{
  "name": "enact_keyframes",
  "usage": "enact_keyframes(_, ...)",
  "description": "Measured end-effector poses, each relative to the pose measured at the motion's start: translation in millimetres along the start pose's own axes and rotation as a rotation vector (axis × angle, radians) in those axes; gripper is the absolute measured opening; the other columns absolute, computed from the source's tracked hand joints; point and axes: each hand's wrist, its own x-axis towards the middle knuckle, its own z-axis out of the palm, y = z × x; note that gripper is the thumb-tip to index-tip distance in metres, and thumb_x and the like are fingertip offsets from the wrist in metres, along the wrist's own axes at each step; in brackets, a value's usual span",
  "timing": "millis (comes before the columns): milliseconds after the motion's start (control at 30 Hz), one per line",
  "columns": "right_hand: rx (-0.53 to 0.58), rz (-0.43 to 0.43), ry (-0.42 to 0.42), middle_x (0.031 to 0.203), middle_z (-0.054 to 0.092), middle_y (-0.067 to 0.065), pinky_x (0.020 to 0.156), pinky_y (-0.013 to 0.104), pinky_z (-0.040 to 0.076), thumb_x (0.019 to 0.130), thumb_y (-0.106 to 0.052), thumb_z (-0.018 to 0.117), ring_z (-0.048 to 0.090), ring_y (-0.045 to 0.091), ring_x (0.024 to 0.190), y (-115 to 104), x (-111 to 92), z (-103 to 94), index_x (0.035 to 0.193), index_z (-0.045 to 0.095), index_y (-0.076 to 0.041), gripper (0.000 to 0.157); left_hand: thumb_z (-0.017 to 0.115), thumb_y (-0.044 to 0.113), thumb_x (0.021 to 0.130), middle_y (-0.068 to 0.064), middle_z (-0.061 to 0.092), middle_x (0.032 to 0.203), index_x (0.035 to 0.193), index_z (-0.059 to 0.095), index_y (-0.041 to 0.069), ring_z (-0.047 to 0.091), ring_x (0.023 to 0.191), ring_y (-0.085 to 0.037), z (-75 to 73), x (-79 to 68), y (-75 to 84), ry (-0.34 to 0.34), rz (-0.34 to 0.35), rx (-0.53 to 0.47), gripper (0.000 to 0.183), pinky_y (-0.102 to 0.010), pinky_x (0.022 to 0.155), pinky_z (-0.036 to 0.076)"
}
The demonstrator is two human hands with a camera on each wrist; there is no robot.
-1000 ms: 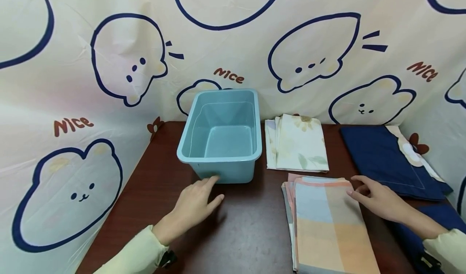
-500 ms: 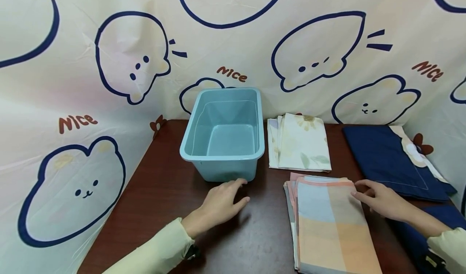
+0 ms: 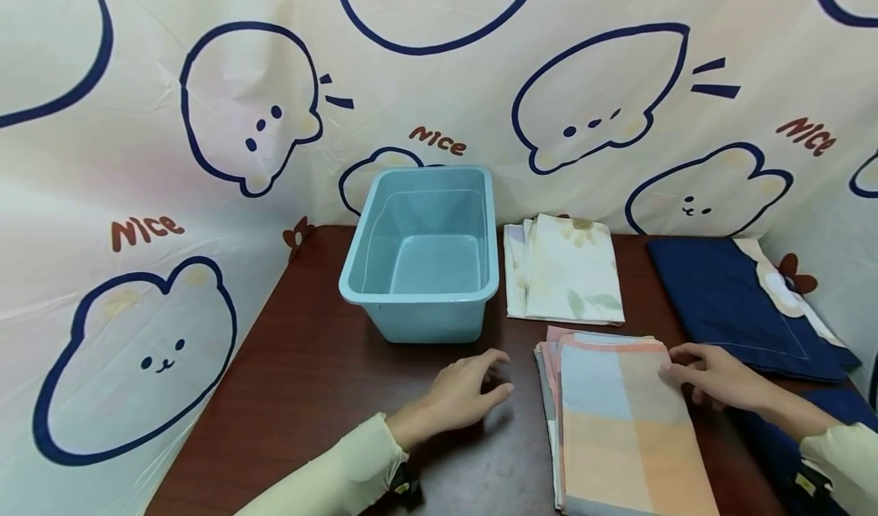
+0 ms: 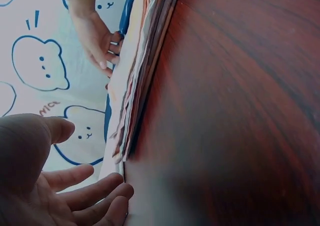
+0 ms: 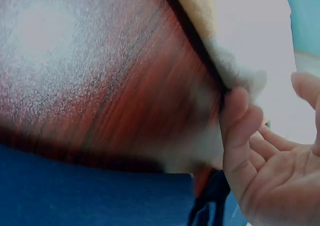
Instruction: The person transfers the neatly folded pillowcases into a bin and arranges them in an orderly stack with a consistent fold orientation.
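Observation:
A stack of folded plaid cloth, blue, grey, beige and orange, lies at the right front of the table. My left hand hovers over the table left of the stack, fingers loosely bent and thumb apart. In the left wrist view, that hand holds nothing, and the stack's layered edge shows beyond it. My right hand is at the stack's upper right corner, thumb over the top and fingertips along the side edge. The right wrist view shows this hand's fingers right at the cloth's edge, with the thumb spread away.
A light blue plastic basin stands at the back middle. Beside it lies a folded white floral cloth. Folded navy cloth lies at the back right, with another navy cloth nearer. A printed curtain encloses the table's back and sides.
My left hand has moved right, from in front of the basin toward the plaid stack. The right hand has stayed at the stack's right corner, with its thumb slightly closer in. The view shifted slightly.

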Motion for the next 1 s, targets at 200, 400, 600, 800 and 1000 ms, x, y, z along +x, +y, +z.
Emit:
enact_keyframes(200,0.020,-0.011,-0.083,0.078,0.066,0.004,0.052,0.032,0.051,0.098,-0.039,0.065,0.063,0.017,0.066,9,4,-4.4,0.138,0.042,0.014,0.070,0.061,0.035,0.101,-0.004,0.072,0.119,0.136,0.059,0.017,0.068,0.099,-0.012,7.4,2.7,1.9,-0.047,-0.027,-0.090,0.040,-0.030,0.082,0.054)
enact_keyframes(400,0.029,-0.098,-0.230,0.064,0.059,0.001,0.045,0.025,0.045,0.098,-0.030,0.067,0.059,0.014,0.056,9,5,-9.5,0.102,0.055,-0.001,0.032,0.061,0.035,0.101,-0.008,0.071,0.125,0.137,0.057,0.013,0.069,0.105,-0.015,15.1,8.2,6.6,-0.098,-0.058,-0.213,0.042,-0.031,0.089,0.054)
enact_keyframes(600,0.075,-0.182,-0.310,0.067,0.065,0.003,0.047,0.025,0.048,0.100,-0.022,0.063,0.062,0.012,0.060,8,8,-15.7,0.103,0.056,0.002,0.025,0.059,0.033,0.102,-0.012,0.065,0.136,0.141,0.053,0.010,0.068,0.118,-0.024,20.4,11.9,13.0,-0.136,-0.091,-0.358,0.046,-0.035,0.095,0.055)
enact_keyframes(800,0.114,-0.176,-0.348,0.073,0.069,0.006,0.051,0.026,0.050,0.100,-0.019,0.064,0.065,0.011,0.065,10,8,-17.9,0.115,0.053,0.009,0.034,0.056,0.028,0.103,-0.017,0.067,0.133,0.146,0.047,0.006,0.073,0.103,-0.027,24.2,15.2,18.3,-0.184,-0.145,-0.527,0.049,-0.031,0.078,0.055)
enact_keyframes(1000,0.103,-0.135,-0.337,0.073,0.068,0.005,0.051,0.026,0.050,0.099,-0.022,0.066,0.063,0.011,0.066,12,8,-15.9,0.118,0.051,0.011,0.041,0.055,0.023,0.103,-0.018,0.066,0.132,0.141,0.050,0.005,0.071,0.099,-0.034,32.1,17.3,26.7,-0.213,-0.195,-0.669,0.042,-0.034,0.065,0.053)
